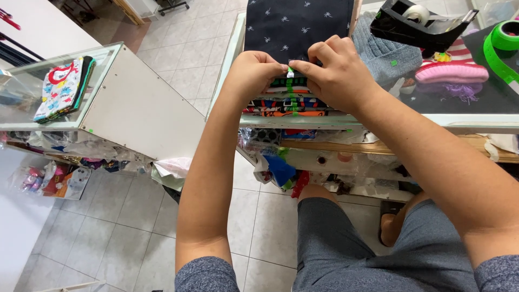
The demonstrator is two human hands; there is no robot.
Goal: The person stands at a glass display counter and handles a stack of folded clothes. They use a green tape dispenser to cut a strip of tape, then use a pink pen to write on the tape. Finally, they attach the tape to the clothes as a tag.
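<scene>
**A:** Stack of folded garments (289,103), item one: patterned pieces piled at the near edge of the glass surface (465,120), a dark navy piece with small pale motifs on top. A strip of green tape (292,92) runs down the stack's front face.

**B:** Hands?

**A:** Left hand (254,73) closed on the stack's top left corner, its grip pressing the tape end with thumb and forefinger. Right hand (338,73) beside it, grip pinching the same tape end from the right. Fingertips of both meet at the top of the strip.

**B:** Handling note?

**A:** My judgement from here: keep the pile squared with the left palm while the right presses the tape flat, so the strip lies straight over the folds and the layers do not slide. Pull it snug, not so tight that the edges buckle.

**B:** Rest of the surface?

**A:** Black tape dispenser (419,24) at the far right, a roll of green tape (500,46) by it, a grey knitted cap (381,48), and a pink and red striped knit item (454,67) below the dispenser.

**B:** Room?

**A:** Pale tiled floor (130,216). To the left a second glass display case (108,81) carrying a folded printed garment (62,89), packaged goods on the shelves beneath. I see grey shorts (346,243) at the lower edge.
</scene>
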